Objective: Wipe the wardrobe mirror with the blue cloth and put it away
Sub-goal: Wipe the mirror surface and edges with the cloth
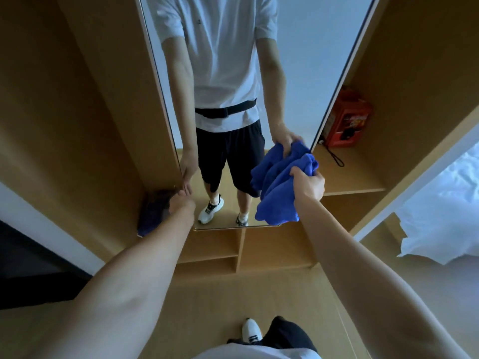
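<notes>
Right hand [309,183] grips bunched blue cloth [278,187], soft terry, hanging below fist against mirror [228,73]. Left hand [181,202] at mirror edge; grip unclear.

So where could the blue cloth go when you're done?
The shelf right of the mirror has bare wood in front of the red box and its black cord. The small cubbies below the mirror look bare too.

box [348,119] — right of mirror [233,73]

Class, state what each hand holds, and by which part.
Right hand grips the bunched blue cloth at its upper edge. Left hand touches the mirror's edge, holding nothing.
</notes>
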`<state>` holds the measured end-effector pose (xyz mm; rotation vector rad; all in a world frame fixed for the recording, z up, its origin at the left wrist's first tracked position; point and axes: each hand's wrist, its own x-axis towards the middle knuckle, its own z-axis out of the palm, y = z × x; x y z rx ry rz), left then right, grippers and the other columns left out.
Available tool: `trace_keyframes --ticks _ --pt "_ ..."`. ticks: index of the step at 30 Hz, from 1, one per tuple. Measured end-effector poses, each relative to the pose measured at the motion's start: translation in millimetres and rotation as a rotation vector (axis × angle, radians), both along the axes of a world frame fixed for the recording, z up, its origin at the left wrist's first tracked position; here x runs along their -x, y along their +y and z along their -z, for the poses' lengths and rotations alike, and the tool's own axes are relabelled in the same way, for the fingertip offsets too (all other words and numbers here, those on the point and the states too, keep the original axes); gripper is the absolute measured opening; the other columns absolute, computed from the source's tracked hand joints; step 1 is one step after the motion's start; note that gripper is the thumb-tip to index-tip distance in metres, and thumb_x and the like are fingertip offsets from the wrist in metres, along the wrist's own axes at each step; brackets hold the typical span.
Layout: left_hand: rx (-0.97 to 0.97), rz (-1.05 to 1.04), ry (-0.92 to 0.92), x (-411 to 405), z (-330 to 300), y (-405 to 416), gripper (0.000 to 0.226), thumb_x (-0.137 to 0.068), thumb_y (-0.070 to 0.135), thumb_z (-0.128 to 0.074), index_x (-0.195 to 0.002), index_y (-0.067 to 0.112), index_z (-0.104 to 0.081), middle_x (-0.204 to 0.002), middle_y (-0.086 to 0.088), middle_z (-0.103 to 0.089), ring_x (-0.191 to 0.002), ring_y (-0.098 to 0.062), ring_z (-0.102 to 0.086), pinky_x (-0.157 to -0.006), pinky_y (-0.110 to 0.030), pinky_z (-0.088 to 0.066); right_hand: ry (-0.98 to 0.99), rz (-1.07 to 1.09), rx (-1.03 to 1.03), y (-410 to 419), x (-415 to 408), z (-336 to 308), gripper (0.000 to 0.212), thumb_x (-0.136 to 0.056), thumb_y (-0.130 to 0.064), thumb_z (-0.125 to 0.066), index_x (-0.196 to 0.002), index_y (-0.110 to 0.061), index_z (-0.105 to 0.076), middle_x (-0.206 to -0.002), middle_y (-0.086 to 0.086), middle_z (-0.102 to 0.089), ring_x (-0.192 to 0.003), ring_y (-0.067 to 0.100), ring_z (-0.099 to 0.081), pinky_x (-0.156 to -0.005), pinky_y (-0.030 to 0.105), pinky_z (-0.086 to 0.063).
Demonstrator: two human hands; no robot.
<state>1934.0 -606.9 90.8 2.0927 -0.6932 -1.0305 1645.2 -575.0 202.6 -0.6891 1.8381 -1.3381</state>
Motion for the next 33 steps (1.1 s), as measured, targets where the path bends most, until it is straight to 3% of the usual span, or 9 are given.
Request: trace_keyframes --ticks 3,6,9,13,16,19,23,28,33 --pt "-0.02 0.073 -0.129 0.5 -17.6 -0.2 0.04 -0.105 0.021 -0.035 -0.136 -0.001 -0.048 -0.136 -0.023 -0.05 -0.125 -0.039 -0.05 -0.103 -0.046 -0.044 0.022 0.018 0.108 -2.4 -6.1 -21.2 0.013 -0.08 -0.03 -0.066 -0.091 -0.024 -0.064 -0.083 -0.003 -0.071 -0.079 0.016 -0.067 -0.075 0.032 -0.051" --pt "0.034 0.044 -0.131 1.5 -23.5 -0.3 0.042 -0.105 0.028 -0.035 -0.125 -0.004 -0.054 -0.126 -0.025 -0.055 -0.118 -0.042 -0.054 -0.099 -0.048 -0.047 0.035 0.043 0.164 -6.3 -8.3 -21.5 0.01 -0.082 -0.032 -0.063 -0.09 -0.025 -0.063 -0.082 -0.004 -0.071 -0.078 0.015 -0.067 -0.073 0.031 -0.05" --pt "0.077 -0.059 -0.057 5.2 -21.4 4.3 0.044 -0.104 0.034 -0.036 -0.12 -0.003 -0.056 -0.122 -0.024 -0.059 -0.115 -0.043 -0.056 -0.097 -0.051 -0.047 -0.012 0.065 0.12 -8.3 -7.3 -10.9 0.009 -0.087 -0.032 -0.06 -0.092 -0.027 -0.064 -0.085 -0.003 -0.07 -0.08 0.015 -0.066 -0.073 0.031 -0.049" --pt "0.033 -0.064 -0.115 5.2 -23.0 11.4 0.047 -0.105 0.034 -0.03 -0.13 0.001 -0.053 -0.13 -0.022 -0.057 -0.119 -0.041 -0.053 -0.098 -0.045 -0.046 -0.053 0.031 -0.006 -14.0 -1.5 16.2 0.009 -0.088 -0.032 -0.059 -0.095 -0.028 -0.063 -0.087 -0.001 -0.069 -0.083 0.021 -0.066 -0.076 0.034 -0.05" --pt "0.009 -0.08 -0.16 9.2 -23.3 11.8 0.048 -0.106 0.033 -0.027 -0.13 0.001 -0.054 -0.13 -0.022 -0.057 -0.12 -0.04 -0.053 -0.098 -0.043 -0.044 -0.061 0.023 -0.043 -19.0 -1.1 36.5 0.003 -0.089 -0.033 -0.059 -0.088 -0.031 -0.059 -0.086 -0.002 -0.068 -0.081 0.019 -0.065 -0.075 0.034 -0.049" --pt "-0.028 -0.09 -0.16 11.5 -21.3 11.1 0.051 -0.107 0.032 -0.023 -0.127 -0.001 -0.057 -0.129 -0.023 -0.058 -0.119 -0.04 -0.055 -0.097 -0.043 -0.045 -0.105 0.027 -0.099 -20.9 -1.2 57.5 0.011 -0.092 -0.032 -0.06 -0.084 -0.033 -0.052 -0.084 -0.003 -0.066 -0.078 0.018 -0.064 -0.078 0.035 -0.05" --pt "-0.062 -0.159 -0.054 7.9 -13.0 10.7 0.054 -0.105 0.039 -0.027 -0.127 0.0 -0.056 -0.124 -0.022 -0.06 -0.113 -0.04 -0.057 -0.092 -0.043 -0.048 -0.115 0.024 -0.147 -27.8 -0.6 90.9 0.002 -0.092 -0.032 -0.058 -0.093 -0.03 -0.058 -0.091 -0.001 -0.068 -0.084 0.022 -0.066 -0.081 0.038 -0.052" --pt "-0.041 -0.225 0.074 5.6 2.6 9.8 0.059 -0.103 0.048 -0.024 -0.124 0.006 -0.06 -0.12 -0.02 -0.064 -0.107 -0.039 -0.061 -0.095 -0.05 -0.05 -0.165 0.004 -0.209 -37.4 3.6 126.8 0.023 -0.087 -0.035 -0.056 -0.108 -0.028 -0.063 -0.101 0.001 -0.07 -0.088 0.024 -0.068 -0.087 0.044 -0.055" --pt "-0.009 -0.323 0.198 19.4 7.5 13.8 0.055 -0.104 0.05 -0.026 -0.142 0.017 -0.047 -0.14 -0.013 -0.052 -0.121 -0.038 -0.055 -0.101 -0.049 -0.048 -0.195 0.001 -0.294 -41.0 6.0 153.5 0.03 -0.09 -0.034 -0.058 -0.118 -0.026 -0.059 -0.112 0.005 -0.064 -0.094 0.028 -0.066 -0.085 0.043 -0.053"
